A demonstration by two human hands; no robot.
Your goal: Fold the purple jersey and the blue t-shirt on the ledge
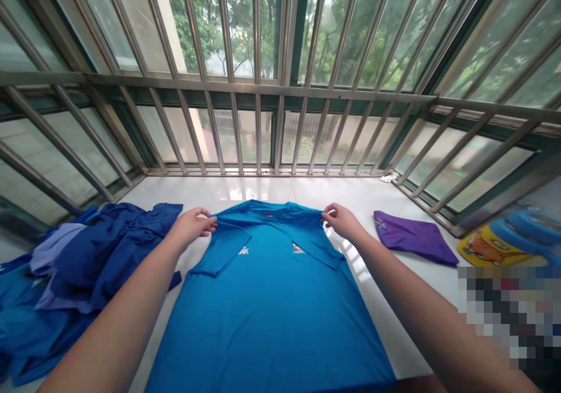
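Note:
A bright blue short-sleeved T-shirt [272, 305] lies spread on the white sill, its collar toward the window and small white marks on the chest. Both its sleeves lie folded inward over the front. My left hand [195, 224] pinches the shirt's left shoulder edge between thumb and fingers. At the opposite shoulder, my right hand [339, 220] grips the cloth in the same way. The lower hem runs out of view at the bottom.
On the left lies a heap of crumpled blue and lilac clothes [109, 252]. A folded purple garment [414, 238] rests to the right, near a blue and yellow container [504, 238]. Metal window bars [272, 89] enclose the sill.

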